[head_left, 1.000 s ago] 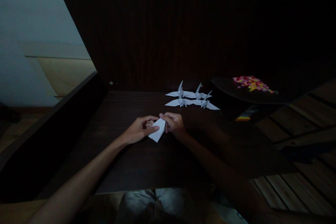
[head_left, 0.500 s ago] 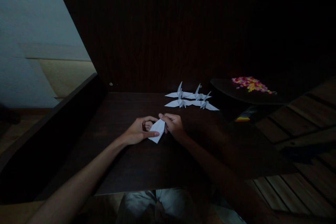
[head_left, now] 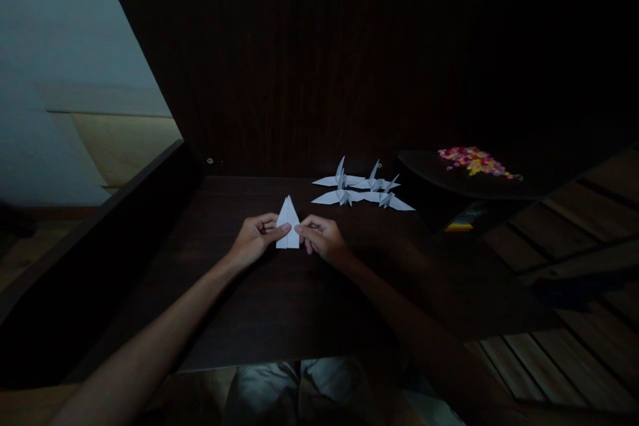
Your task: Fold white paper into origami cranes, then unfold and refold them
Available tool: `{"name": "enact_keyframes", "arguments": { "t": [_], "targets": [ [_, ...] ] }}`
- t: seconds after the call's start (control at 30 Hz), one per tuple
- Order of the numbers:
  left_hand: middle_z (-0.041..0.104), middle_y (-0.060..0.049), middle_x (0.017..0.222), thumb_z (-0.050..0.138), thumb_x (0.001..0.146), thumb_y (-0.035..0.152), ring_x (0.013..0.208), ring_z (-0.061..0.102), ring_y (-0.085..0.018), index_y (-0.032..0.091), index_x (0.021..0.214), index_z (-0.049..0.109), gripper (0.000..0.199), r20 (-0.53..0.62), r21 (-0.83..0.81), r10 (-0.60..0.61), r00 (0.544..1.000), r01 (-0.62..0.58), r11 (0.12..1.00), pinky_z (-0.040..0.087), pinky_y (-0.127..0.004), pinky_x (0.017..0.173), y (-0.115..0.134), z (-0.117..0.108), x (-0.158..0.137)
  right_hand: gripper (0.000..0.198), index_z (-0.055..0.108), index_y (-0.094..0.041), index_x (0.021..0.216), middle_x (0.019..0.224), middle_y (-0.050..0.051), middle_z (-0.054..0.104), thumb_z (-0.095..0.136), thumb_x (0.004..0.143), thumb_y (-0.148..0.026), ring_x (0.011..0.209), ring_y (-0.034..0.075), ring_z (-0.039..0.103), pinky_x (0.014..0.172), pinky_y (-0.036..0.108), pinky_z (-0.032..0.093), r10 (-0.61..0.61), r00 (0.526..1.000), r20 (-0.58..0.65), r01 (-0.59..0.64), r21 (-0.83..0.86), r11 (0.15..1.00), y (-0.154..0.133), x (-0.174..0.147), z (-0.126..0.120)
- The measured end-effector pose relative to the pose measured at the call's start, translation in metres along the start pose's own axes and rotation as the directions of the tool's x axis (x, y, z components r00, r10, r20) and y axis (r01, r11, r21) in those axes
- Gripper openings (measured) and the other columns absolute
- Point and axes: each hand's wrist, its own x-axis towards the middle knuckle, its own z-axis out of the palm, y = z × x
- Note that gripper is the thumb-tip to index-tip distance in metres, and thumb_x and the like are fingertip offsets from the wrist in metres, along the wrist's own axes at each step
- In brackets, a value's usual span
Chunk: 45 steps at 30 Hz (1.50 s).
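Pinches light-looking, probably crisp and easily creased folded paper (head_left: 288,214) between left hand (head_left: 252,238) and right hand (head_left: 324,238), left of paper cranes (head_left: 357,196), best held by its sides.

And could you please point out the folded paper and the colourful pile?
Folded paper (head_left: 289,218), head view: middle of its visible face.
Colourful pile (head_left: 475,161), head view: middle of the heap.

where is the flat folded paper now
In the head view, the folded paper is just left of centre, held by the left hand and right hand, nearer than the paper birds.
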Motion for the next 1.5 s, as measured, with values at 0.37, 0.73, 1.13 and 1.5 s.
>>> {"name": "enact_keyframes", "arguments": {
  "t": [0.37,0.73,1.13,1.5],
  "targets": [
    [0.071,-0.004,0.074,0.079,0.063,0.045,0.066,0.063,-0.016,0.014,0.081,0.068,0.038,0.065,0.042,-0.025,0.998,0.022,0.999,0.047,-0.025,0.06,0.0009,0.0007,-0.002,0.021,0.053,-0.019,0.067,0.047,-0.008,0.046,0.06,0.078,-0.035,0.037,0.006,0.042,0.039,0.019,0.03,-0.014,0.999,-0.045,0.012,-0.044,0.999,0.005,-0.0011,0.004],
    [0.067,-0.002,0.07,0.075,0.066,0.048,0.064,0.06,-0.015,0.015,0.076,0.068,0.035,0.068,0.083,0.01,0.998,-0.016,0.996,0.044,-0.025,0.06,0.0009,0.0008,-0.0005,0.021,0.051,-0.019,0.067,0.044,-0.008,0.046,0.057,0.08,-0.034,0.038,0.008,0.043,0.04,0.02,0.03,-0.023,0.999,-0.041,0.02,-0.087,0.996,0.0023,-0.0025,0.0002],
    [0.063,0.001,0.06,0.062,0.065,0.026,0.061,0.057,-0.015,0.016,0.06,0.065,0.012,-0.001,0.263,0.021,1.0,-0.02,0.964,0.043,-0.026,0.062,0.0017,-0.0027,0.004,0.018,0.05,-0.02,0.066,0.044,-0.008,0.045,0.056,0.08,-0.03,0.038,0.008,0.042,0.041,0.02,0.03,-0.012,0.999,-0.03,0.007,-0.151,0.988,0.0019,-0.0043,0.0021],
    [0.063,0.0,0.064,0.074,0.066,0.04,0.059,0.055,-0.013,0.015,0.067,0.067,0.026,0.044,0.17,0.019,0.999,-0.026,0.985,0.041,-0.023,0.056,-0.0001,-0.0011,0.0012,0.022,0.051,-0.02,0.07,0.045,-0.008,0.047,0.055,0.083,-0.036,0.038,0.008,0.045,0.041,0.019,0.031,0.011,0.998,0.055,-0.005,-0.109,0.994,0.007,-0.0019,-0.0042]
  ]
}}
